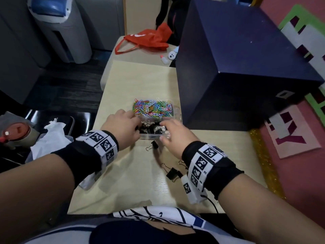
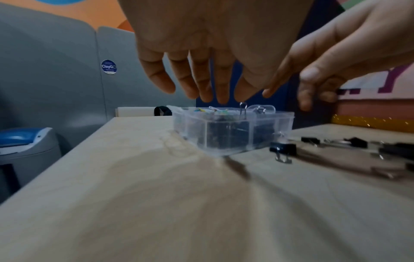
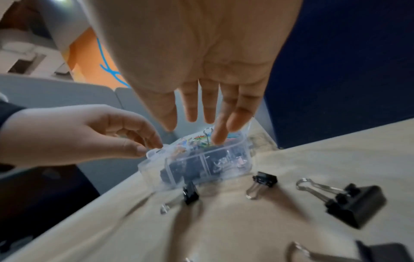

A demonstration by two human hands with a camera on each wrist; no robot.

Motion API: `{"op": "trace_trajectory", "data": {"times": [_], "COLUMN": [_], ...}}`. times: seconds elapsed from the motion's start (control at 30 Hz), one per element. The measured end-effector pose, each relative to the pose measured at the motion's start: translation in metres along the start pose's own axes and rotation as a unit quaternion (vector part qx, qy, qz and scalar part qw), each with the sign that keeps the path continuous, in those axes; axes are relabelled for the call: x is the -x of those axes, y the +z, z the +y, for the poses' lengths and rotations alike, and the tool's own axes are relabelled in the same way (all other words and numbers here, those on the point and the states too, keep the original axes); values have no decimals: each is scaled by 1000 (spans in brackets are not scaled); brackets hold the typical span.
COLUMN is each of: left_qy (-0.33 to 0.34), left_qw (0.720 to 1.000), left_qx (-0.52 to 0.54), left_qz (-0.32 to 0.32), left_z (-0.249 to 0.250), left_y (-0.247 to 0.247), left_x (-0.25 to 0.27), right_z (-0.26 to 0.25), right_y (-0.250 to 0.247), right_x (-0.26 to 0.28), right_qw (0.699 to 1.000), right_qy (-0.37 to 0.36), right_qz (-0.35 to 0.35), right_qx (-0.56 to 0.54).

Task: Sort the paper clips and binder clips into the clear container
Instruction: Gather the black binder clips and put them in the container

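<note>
The clear container (image 1: 171, 118) stands mid-table. Its far compartment holds coloured paper clips (image 1: 153, 107); the near ones hold black binder clips (image 1: 149, 129). My left hand (image 1: 125, 125) hovers at the container's left rim with loosely bent fingers (image 2: 201, 88) holding nothing; in the right wrist view its thumb (image 3: 136, 150) is at the container's side tab (image 3: 152, 153). My right hand (image 1: 171, 129) is over the near right corner, fingers straight, with one finger (image 3: 218, 136) dipping among the clips. Loose binder clips lie in front: one small (image 1: 153, 144), one larger (image 1: 173, 174).
A big dark blue box (image 1: 246, 67) stands right behind the container on the right. A red bag (image 1: 149, 38) and small bottles (image 1: 167, 58) lie at the far end. Left of the table are a chair with tissue (image 1: 51, 136) and a cup (image 1: 15, 133).
</note>
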State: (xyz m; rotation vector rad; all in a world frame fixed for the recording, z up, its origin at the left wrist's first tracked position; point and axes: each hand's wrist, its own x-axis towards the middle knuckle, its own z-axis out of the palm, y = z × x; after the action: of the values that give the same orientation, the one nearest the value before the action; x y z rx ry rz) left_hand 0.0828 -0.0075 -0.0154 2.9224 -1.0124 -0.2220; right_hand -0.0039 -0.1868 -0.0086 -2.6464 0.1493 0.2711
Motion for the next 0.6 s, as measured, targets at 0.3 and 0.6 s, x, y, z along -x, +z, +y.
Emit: {"op": "trace_trajectory", "data": {"times": [0.3, 0.6], "left_qy": [115, -53], "left_qw": [993, 994], "left_qx": [-1, 95], "left_qz": [-13, -23], "left_z": [15, -5], "left_y": [10, 15], "left_x": [22, 12], "right_z": [9, -31], "right_y": [-4, 19], "right_x": [2, -4], "right_qw": [970, 978], "right_qy": [94, -113], "right_qz": [-146, -139], "right_qx": [168, 104]}}
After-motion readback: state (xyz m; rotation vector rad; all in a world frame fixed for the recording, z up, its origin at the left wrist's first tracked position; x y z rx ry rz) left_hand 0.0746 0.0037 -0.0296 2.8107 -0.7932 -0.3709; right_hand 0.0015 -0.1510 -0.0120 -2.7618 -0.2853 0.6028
